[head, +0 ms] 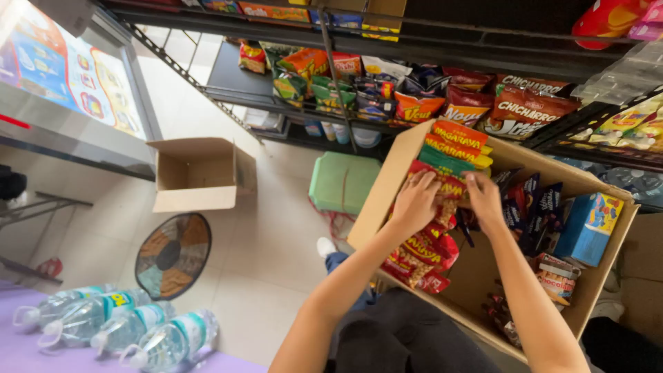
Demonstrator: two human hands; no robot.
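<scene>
A large open cardboard box (387, 186) rests on my lap, filled with snack packets. My left hand (416, 202) and my right hand (483, 197) both grip a red snack packet (449, 188) at the top of a long strip of red peanut packets (425, 252) that trails down inside the box. Green and yellow-red packets (457, 144) lie stacked at the box's far end. Dark blue snack bags (532, 204), a light blue carton (588, 226) and small round tubs (556, 275) sit at the right side of the box.
Black metal shelves (414, 48) ahead hold many chip bags (528, 109). An empty cardboard box (200, 173) and a floor fan (173, 254) stand on the tiled floor at left. A green plastic crate (343, 182) sits under the shelves. Several water bottles (124, 324) lie at bottom left.
</scene>
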